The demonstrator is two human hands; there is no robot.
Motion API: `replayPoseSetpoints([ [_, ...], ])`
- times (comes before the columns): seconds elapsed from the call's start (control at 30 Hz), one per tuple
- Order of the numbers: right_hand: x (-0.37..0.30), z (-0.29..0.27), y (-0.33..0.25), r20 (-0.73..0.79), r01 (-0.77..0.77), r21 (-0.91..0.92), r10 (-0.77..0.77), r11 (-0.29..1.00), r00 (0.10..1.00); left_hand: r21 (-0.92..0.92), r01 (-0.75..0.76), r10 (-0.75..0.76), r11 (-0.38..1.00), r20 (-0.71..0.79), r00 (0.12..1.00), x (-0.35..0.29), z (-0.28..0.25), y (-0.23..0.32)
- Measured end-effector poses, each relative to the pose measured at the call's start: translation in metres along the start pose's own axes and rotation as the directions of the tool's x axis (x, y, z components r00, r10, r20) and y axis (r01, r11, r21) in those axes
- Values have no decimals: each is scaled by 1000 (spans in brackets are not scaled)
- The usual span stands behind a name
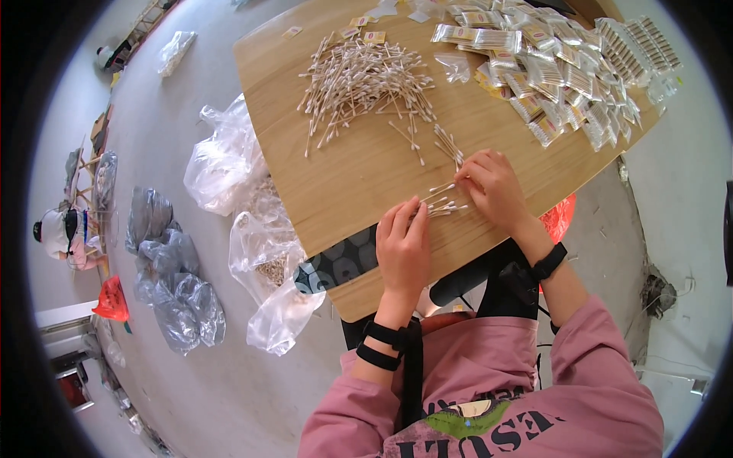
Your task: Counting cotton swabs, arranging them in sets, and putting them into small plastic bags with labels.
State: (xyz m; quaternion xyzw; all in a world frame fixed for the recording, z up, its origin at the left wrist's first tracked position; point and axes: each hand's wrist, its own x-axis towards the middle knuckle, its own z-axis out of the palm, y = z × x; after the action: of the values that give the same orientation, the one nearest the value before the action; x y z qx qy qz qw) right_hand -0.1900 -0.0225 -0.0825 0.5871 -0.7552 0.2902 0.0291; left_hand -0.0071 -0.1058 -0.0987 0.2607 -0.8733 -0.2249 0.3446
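Observation:
My left hand (403,248) is closed around a small bundle of cotton swabs (449,208), near the front edge of the table. Their white tips stick out to the right of its fingers. Just to the right, my right hand (492,189) has its fingers pinched at the end of a single cotton swab (441,188), above the bundle. A few loose swabs (447,145) lie beyond the right fingertips. Farther back, a large heap of cotton swabs (366,85) with wooden sticks covers part of the wooden table (343,183).
Many clear packets of swabs (546,76) are piled at the table's far right. A dark patterned sheet (347,259) lies by the left hand. Clear plastic bags (229,160) and grey bags (172,267) stand on the floor at left. Another person (61,233) is in the distance.

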Motion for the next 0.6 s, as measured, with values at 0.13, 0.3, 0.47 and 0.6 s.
replayPoseSetpoints([
  [0.13, 8, 7, -1, -2, -67, 24, 67, 997, 998, 5, 10, -10, 1000, 8, 1000, -2, 1, 0],
  [0.3, 16, 12, -22, -20, -58, 139, 61, 989, 998, 52, -8, 7, 999, 38, 999, -1, 0, 1],
  [0.47, 36, 21, 0, -306, -334, 56, 334, 941, 891, 35, -15, 11, 999, 116, 993, 1, 2, 3],
  [0.6, 35, 24, 12, -118, -431, 69, 436, 900, 892, -27, -21, 24, 999, 134, 991, -3, 2, -3],
])
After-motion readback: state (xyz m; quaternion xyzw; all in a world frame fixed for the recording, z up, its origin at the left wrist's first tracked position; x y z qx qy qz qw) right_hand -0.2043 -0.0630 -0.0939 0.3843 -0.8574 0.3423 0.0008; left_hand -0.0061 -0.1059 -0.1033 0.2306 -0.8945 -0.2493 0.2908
